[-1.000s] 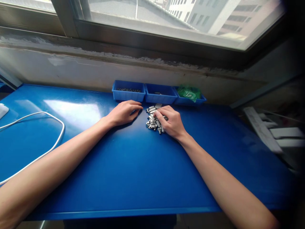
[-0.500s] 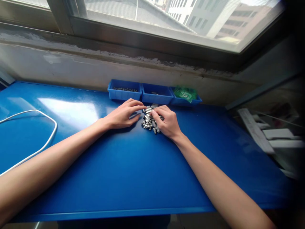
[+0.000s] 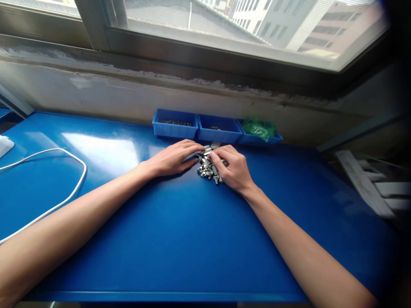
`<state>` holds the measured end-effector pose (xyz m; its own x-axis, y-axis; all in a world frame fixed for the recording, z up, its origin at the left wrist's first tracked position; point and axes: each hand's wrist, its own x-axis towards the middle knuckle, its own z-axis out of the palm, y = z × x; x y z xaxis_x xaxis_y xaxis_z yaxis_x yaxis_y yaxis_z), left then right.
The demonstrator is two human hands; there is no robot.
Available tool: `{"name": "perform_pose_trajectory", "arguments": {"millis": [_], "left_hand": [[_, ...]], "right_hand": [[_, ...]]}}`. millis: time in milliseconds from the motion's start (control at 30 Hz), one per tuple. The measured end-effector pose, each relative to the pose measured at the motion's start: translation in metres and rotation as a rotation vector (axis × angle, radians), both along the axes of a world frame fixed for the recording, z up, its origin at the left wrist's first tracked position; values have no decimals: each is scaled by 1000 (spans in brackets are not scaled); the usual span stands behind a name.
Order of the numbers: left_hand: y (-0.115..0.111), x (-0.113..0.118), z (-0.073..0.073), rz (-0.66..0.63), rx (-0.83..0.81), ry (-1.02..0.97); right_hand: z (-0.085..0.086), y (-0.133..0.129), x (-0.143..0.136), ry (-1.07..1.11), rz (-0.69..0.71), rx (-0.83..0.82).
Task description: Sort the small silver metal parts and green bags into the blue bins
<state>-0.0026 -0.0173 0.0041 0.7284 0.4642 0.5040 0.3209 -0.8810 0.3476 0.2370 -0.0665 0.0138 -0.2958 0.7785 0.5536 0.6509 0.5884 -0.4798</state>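
The left hand (image 3: 176, 158) is laid low over the bench (image 3: 180, 239), palm down, with its fingers stretched forward and its thumb held apart from them, so that a gap is left between. Its fingertips are brought to the left edge of a pile of metal parts (image 3: 207, 171); whether any part is touched by them cannot be made out. The right hand (image 3: 234, 167) is curled over the right side of the same pile, its thumb and forefinger bent close together above the parts. Whether a part is gripped there cannot be told, as the underside of the fingers is hidden.

The pile is set on the bench between the two hands, its parts short, shiny and lying at mixed angles. Just behind it, three blue bins are lined up side by side. The left bin (image 3: 175, 130) is partly filled with small pieces (image 3: 176, 123); in the middle bin (image 3: 220, 136) a few pieces are seen; the right bin (image 3: 249, 139) is topped by a crumpled green bag (image 3: 258, 128).

To the left, a white cable (image 3: 84, 173) is looped across the bench, partly covered by the left forearm. Behind the bins, the bench is bounded by a wall (image 3: 122, 94), above which a window (image 3: 199, 25) is framed in metal.
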Motion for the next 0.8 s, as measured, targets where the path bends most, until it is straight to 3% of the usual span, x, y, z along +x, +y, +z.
{"name": "perform_pose_trajectory", "arguments": {"millis": [200,333,467,633,800], "left_hand": [[4,1,-4,-31,-9,-58],[5,-1,-4,23,-51,-73],[6,-2,-4,73,-81,-83],[10,-3,-6,74,-74,-135],[8,-4,-7,47,-56,-116]], "right_hand": [[1,-2,-1,-30,-31,47],[6,-3,-7,28,-178,145],[16,3,-19,213,-318,13],[21,7,-35,336,-330,-51],[16,-4,-41,334,-252,-80]]}}
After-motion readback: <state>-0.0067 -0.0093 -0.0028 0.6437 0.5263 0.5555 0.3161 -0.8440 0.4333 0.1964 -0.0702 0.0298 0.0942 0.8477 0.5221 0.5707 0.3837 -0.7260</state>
